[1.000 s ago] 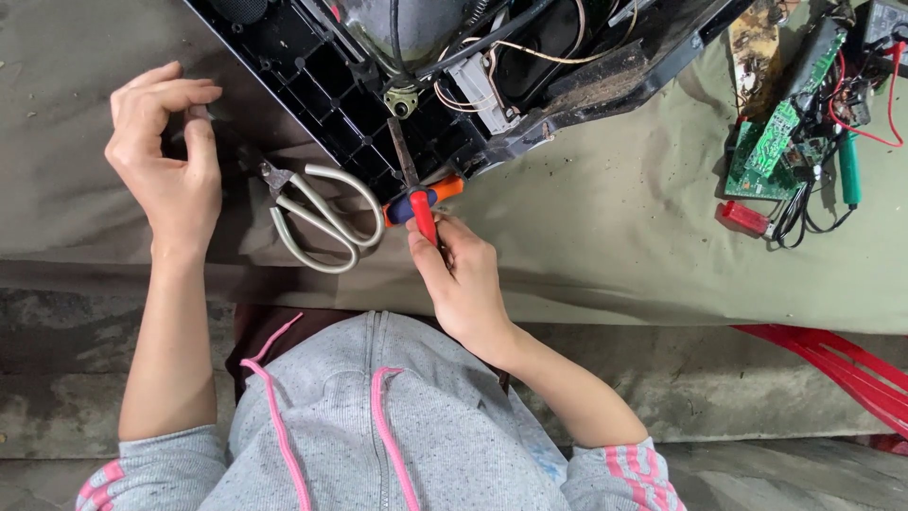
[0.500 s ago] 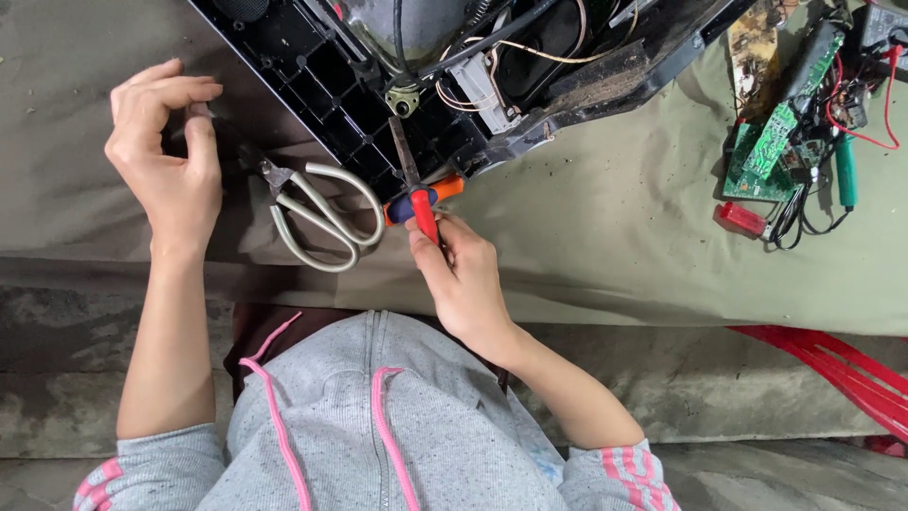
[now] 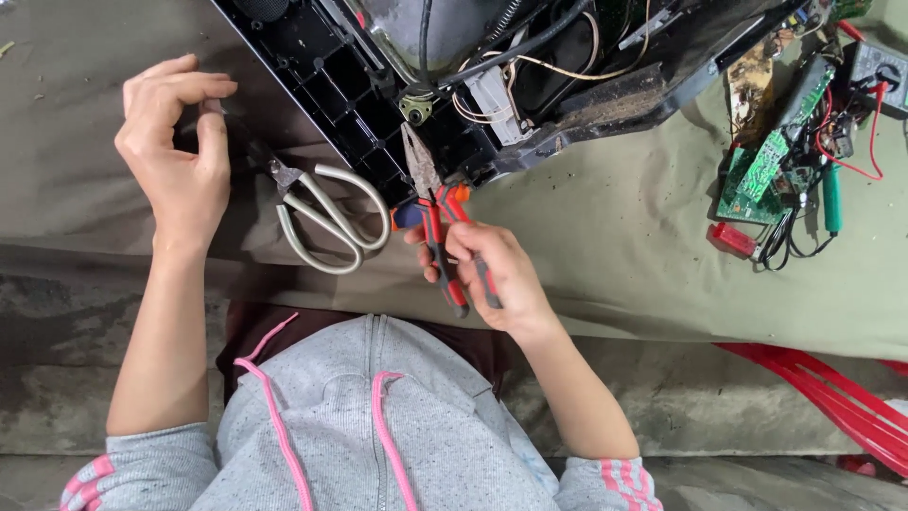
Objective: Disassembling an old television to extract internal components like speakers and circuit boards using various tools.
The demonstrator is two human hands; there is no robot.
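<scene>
The right hand [image 3: 492, 274] is closed around the red-and-black handles of a pair of needle-nose pliers [image 3: 435, 213], whose metal tip points away from the hand toward a small brass-coloured fitting [image 3: 414, 109] inside the opened black plastic casing [image 3: 350, 85]. The left hand [image 3: 180, 151] rests on the table's olive cloth [image 3: 615, 255], fingers curled loosely, thumb and forefinger near each other; whether it pinches anything cannot be told. Between the two hands lie metal scissors [image 3: 322, 213] with looped handles, just beside the casing's edge. Well to the right of the right hand sits a green circuit board [image 3: 757, 175] among tangled wires.
</scene>
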